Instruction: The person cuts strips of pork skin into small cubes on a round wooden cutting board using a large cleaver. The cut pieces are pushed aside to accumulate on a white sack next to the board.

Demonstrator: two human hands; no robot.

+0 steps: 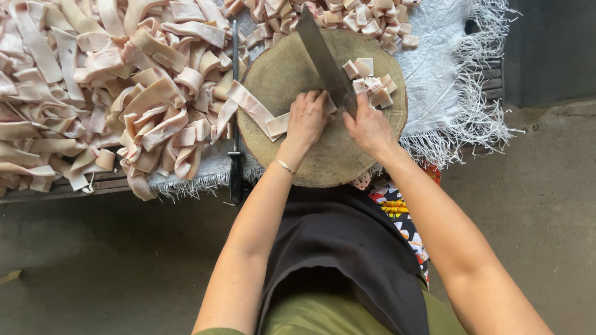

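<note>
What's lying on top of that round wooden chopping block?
On the chopping block lie a pale meat strip under the left hand, cut cubes, and a cleaver in the right hand. The hands hide the cutting spot.

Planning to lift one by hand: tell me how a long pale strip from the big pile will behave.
Probably floppy: the strips in the pile curl and drape over each other. Possibly slippery, as their surfaces look smooth and glossy. The strip under the left hand sags over the chopping block's edge.
</note>
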